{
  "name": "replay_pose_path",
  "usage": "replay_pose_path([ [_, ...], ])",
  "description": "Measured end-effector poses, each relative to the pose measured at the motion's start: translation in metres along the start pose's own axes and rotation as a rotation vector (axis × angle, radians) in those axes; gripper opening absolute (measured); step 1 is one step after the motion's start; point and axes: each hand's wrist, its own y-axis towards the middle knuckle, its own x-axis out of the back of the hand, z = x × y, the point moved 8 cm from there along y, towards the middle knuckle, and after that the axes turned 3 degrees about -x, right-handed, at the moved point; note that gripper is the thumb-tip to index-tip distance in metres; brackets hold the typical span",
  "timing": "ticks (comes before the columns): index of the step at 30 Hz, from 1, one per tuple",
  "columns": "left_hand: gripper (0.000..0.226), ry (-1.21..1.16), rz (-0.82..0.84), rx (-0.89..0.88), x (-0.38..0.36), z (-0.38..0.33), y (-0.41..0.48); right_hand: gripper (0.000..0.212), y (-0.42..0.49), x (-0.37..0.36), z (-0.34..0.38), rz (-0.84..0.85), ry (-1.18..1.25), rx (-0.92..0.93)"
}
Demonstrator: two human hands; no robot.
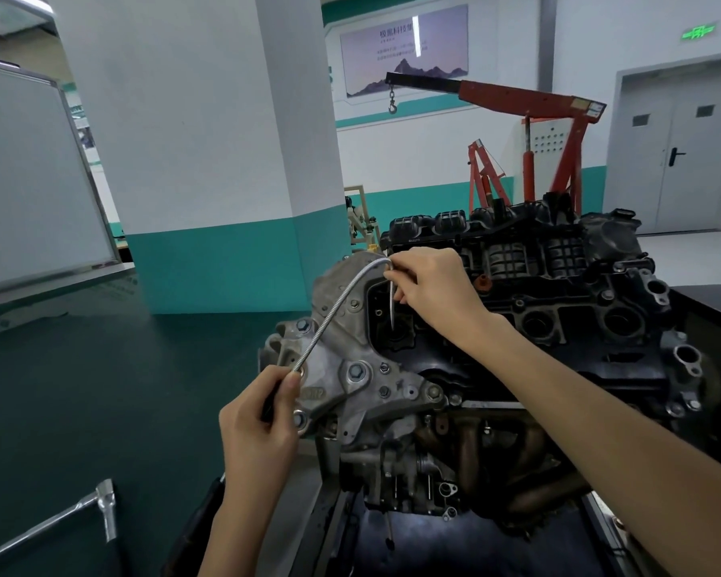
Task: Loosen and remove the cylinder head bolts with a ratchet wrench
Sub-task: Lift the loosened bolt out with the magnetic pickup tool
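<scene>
We judge: loosening done here, lifting-out underway | left hand (263, 414) grips flexible rod (337, 311) | right hand (429, 285) pinches its tip inside engine (558, 326) | wrench (59, 522) lies on tabletop (101, 368).

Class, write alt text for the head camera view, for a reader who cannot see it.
A person's left hand grips the black handle of a flexible silver coiled-metal shaft, while the right hand pinches its bend, pointing the tip down into a well in the black car engine. A chrome ratchet wrench lies on the dark green table.
</scene>
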Motion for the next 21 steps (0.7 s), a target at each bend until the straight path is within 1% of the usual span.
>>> replay_pose_path([
  [5,0.029,-0.065,0.090,0.050,-0.005,0.005,-0.004,0.014,0.000,0.003,0.003,-0.028,-0.008,0.042],
  [9,0.037,-0.181,0.192,0.140,-0.022,0.001,0.004,0.016,0.000,-0.002,-0.005,-0.032,-0.016,0.034],
  [13,0.040,-0.219,0.269,0.141,-0.047,-0.014,0.032,0.017,-0.001,-0.011,-0.015,-0.024,-0.010,0.013],
  [16,0.045,-0.254,0.299,0.155,-0.059,-0.014,0.050,0.014,-0.002,-0.013,-0.024,-0.051,0.015,0.005],
  [18,0.044,-0.232,0.305,0.172,-0.060,-0.006,0.052,0.011,-0.006,-0.018,-0.027,-0.036,0.002,0.033],
  [21,0.043,-0.257,0.296,0.254,-0.062,0.010,0.041,0.009,-0.016,-0.026,-0.031,-0.009,-0.002,0.076],
])
